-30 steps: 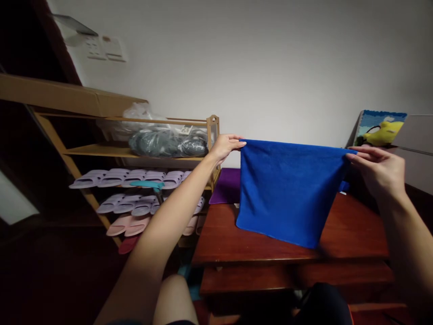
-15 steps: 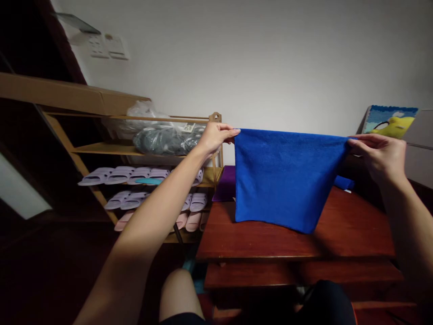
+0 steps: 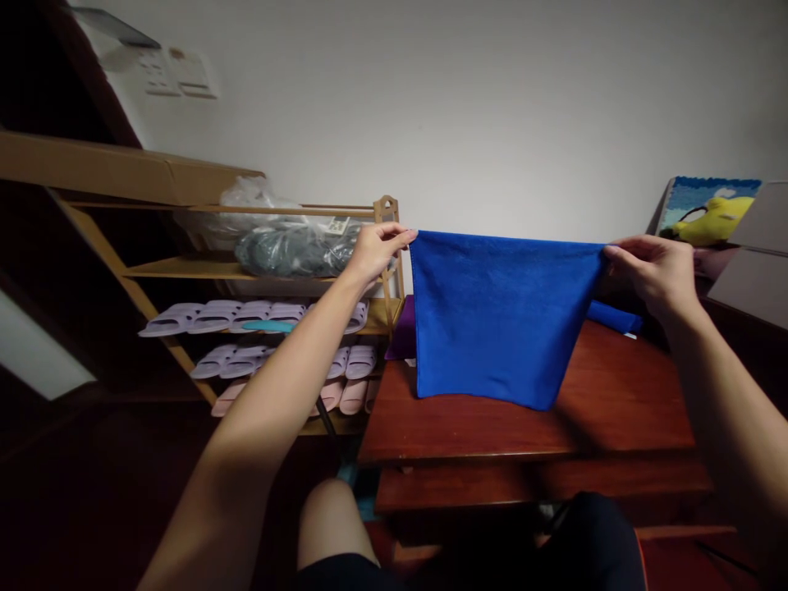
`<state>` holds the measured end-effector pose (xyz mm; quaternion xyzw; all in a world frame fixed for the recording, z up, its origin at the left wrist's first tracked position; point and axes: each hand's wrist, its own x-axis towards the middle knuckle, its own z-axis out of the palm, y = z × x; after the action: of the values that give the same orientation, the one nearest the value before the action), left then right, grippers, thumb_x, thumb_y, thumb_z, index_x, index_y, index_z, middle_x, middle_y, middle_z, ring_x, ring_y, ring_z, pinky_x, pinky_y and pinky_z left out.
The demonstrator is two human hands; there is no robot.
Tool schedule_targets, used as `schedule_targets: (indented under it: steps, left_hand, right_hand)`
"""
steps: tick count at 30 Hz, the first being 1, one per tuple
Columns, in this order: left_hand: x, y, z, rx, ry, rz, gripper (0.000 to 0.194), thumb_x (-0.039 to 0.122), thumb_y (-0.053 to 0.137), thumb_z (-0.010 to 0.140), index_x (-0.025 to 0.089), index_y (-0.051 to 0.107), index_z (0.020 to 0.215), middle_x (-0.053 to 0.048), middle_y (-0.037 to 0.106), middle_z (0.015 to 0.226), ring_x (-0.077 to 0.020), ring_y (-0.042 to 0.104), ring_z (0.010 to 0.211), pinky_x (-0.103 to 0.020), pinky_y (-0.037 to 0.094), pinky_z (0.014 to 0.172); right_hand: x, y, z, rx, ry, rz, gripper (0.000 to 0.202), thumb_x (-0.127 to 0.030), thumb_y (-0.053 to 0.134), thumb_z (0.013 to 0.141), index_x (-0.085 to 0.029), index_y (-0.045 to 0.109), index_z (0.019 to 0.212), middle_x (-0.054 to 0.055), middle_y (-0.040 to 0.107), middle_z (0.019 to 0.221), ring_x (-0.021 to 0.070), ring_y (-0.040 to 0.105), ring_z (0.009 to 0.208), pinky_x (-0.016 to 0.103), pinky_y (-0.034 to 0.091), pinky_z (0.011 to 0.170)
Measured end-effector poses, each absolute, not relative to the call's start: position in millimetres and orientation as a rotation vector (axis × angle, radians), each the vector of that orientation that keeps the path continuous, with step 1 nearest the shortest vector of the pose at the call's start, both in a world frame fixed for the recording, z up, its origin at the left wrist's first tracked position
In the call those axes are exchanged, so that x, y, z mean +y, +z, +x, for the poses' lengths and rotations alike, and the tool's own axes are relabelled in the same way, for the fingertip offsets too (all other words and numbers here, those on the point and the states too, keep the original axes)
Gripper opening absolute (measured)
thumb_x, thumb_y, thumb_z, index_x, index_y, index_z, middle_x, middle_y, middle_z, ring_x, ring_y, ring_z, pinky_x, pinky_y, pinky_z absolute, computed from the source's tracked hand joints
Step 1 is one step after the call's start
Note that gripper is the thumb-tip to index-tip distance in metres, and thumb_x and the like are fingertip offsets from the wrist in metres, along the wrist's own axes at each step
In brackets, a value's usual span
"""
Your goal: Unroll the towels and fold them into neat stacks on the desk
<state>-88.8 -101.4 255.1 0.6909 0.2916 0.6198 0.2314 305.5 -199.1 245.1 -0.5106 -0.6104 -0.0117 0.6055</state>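
Note:
A blue cloth (image 3: 498, 320) hangs spread out above the reddish-brown wooden table (image 3: 468, 431), its top edge stretched nearly level between my two hands. My left hand (image 3: 378, 250) pinches the upper left corner between thumb and fingers. At the upper right corner, my right hand (image 3: 656, 267) pinches the cloth the same way. The lower edge hangs loose and slightly wavy. Behind it, a rolled blue cloth (image 3: 616, 318) lies on the table, and a purple item (image 3: 403, 332) shows at the table's left edge.
A wooden rack (image 3: 139, 300) on the left holds several lilac slippers (image 3: 215, 316), pink slippers (image 3: 353, 396) and a plastic-wrapped bundle (image 3: 289, 250). A long cardboard box (image 3: 141, 172) lies on top. White boxes (image 3: 754, 271) and a picture with a yellow figure (image 3: 707, 212) stand at right.
Both hands and the stretched cloth have shifted left in view, the right hand more than the left. More of the rolled blue cloth shows. The view has also moved slightly.

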Motion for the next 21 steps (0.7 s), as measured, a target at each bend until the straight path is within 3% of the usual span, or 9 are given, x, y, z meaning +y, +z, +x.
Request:
schedule_targets:
  steps: [11,21]
  left_hand:
    - [-111,256,-91,0.853,1.78,1.97,0.039,0.052,0.073,0.065,0.014,0.068,0.066,0.0,0.061,0.059,-0.0109,0.053,0.057,-0.021,0.039,0.054]
    - [-136,260,-99,0.924,1.878,2.222,0.033,0.045,0.064,0.077,0.015,0.064,0.065,0.001,0.06,0.062,-0.0113,0.054,0.061,-0.022,0.041,0.059]
  right_hand:
    - [-194,243,305,-1.411,-0.001,-1.097,0.033,-0.045,0.068,0.073,-0.013,0.067,0.08,0.001,0.063,0.068,0.0079,0.056,0.055,0.02,0.046,0.053]
    - [-207,243,310,-1.469,-0.123,-1.104,0.03,-0.044,0.066,0.077,-0.014,0.068,0.08,0.003,0.065,0.066,0.0092,0.057,0.055,0.022,0.044,0.054]
